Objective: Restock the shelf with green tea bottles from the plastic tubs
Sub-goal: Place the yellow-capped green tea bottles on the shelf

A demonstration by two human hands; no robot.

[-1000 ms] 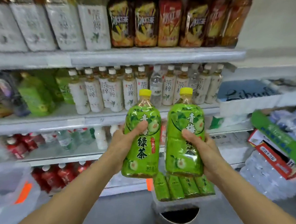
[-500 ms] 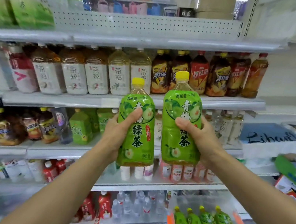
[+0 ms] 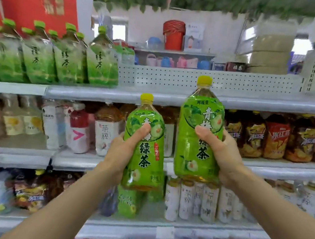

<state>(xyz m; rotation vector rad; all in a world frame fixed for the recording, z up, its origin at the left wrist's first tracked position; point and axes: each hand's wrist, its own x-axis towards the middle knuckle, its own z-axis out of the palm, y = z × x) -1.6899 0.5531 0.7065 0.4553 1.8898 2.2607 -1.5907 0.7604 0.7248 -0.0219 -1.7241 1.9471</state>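
While both arms reach up before the shelving, each hand holds one bottle upright. The left hand (image 3: 125, 151) grips the left green tea bottle (image 3: 142, 164), just below centre toward 6 o'clock. Its thumb (image 3: 140, 135) lies across the front of the label, pointing to 1 o'clock, and its other fingers curl behind the bottle, out of sight.

The right hand (image 3: 223, 156) grips the right green tea bottle (image 3: 202, 113), at 4 o'clock and held higher. Its thumb (image 3: 205, 133) crosses the label toward 9 o'clock, with its other fingers hidden behind the bottle. A narrow gap separates the two bottles.

The higher bottle's yellow cap (image 3: 205, 80) rises above the top shelf (image 3: 94, 95). A row of green tea bottles (image 3: 65, 58) stands on that shelf at 10 o'clock. Brown tea bottles (image 3: 272, 136) fill the shelf below at 3 o'clock.
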